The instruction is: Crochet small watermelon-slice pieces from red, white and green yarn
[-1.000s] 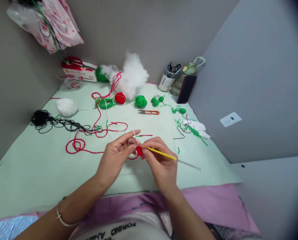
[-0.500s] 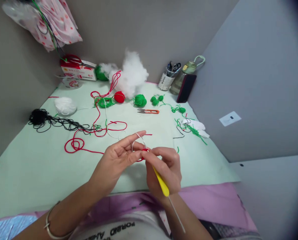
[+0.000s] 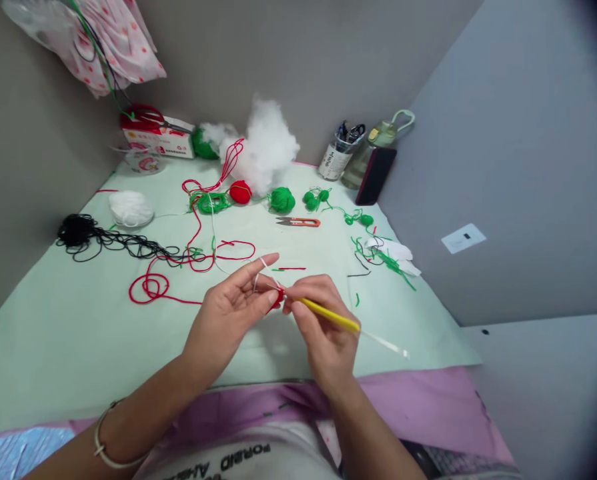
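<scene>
My left hand (image 3: 231,308) pinches a small red crocheted piece (image 3: 277,299) between thumb and fingers, with white yarn looped over the raised index finger. My right hand (image 3: 322,325) grips a yellow-handled crochet hook (image 3: 328,315), its tip at the red piece and its handle pointing right. Both hands meet just above the pale green table cover (image 3: 78,333). A strand of red yarn (image 3: 178,270) trails left from the piece in loops across the cover.
Black yarn (image 3: 85,233), a white yarn ball (image 3: 131,208), green yarn balls (image 3: 281,200), a red ball (image 3: 240,192), white stuffing (image 3: 268,147) and orange snips (image 3: 298,222) lie beyond the hands. A jar of tools (image 3: 335,160), a bottle (image 3: 365,150) and a phone (image 3: 375,175) stand at the back right.
My right hand swung the hook's handle from pointing down toward me back out to the right. The left hand stayed on the red piece, index finger slightly lower.
</scene>
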`<action>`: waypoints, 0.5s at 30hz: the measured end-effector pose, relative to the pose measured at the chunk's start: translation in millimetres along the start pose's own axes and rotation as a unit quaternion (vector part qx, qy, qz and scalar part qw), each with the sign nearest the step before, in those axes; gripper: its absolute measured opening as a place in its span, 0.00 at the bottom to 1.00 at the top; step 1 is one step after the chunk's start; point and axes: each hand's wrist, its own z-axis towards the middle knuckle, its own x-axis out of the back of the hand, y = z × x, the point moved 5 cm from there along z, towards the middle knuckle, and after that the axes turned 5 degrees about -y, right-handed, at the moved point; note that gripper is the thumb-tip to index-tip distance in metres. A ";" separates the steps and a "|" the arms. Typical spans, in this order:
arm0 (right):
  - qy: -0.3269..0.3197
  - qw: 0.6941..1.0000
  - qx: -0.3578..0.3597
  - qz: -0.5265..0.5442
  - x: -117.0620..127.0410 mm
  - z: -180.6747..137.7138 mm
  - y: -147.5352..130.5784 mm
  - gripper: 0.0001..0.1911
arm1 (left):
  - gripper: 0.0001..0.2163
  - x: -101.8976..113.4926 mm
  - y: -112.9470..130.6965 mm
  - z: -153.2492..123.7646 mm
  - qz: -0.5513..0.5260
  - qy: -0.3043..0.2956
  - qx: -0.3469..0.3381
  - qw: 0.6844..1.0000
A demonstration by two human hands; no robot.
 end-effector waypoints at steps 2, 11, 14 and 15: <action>0.019 0.986 0.083 -0.142 -2.8 -6.0 -6.7 0.19 | 0.24 -0.7 -2.5 -1.1 -0.006 0.010 -0.004 1.000; 0.010 0.998 0.064 -0.008 -3.1 -2.7 -4.0 0.19 | 0.18 -4.8 -8.7 0.5 -0.144 -0.065 0.105 0.982; 0.019 0.997 0.006 0.076 2.5 0.8 0.3 0.13 | 0.18 -1.7 -5.3 1.1 -0.140 -0.066 0.106 0.982; 0.028 0.994 -0.006 0.101 4.1 1.0 1.8 0.12 | 0.18 -0.5 -4.1 1.3 -0.137 -0.066 0.104 0.983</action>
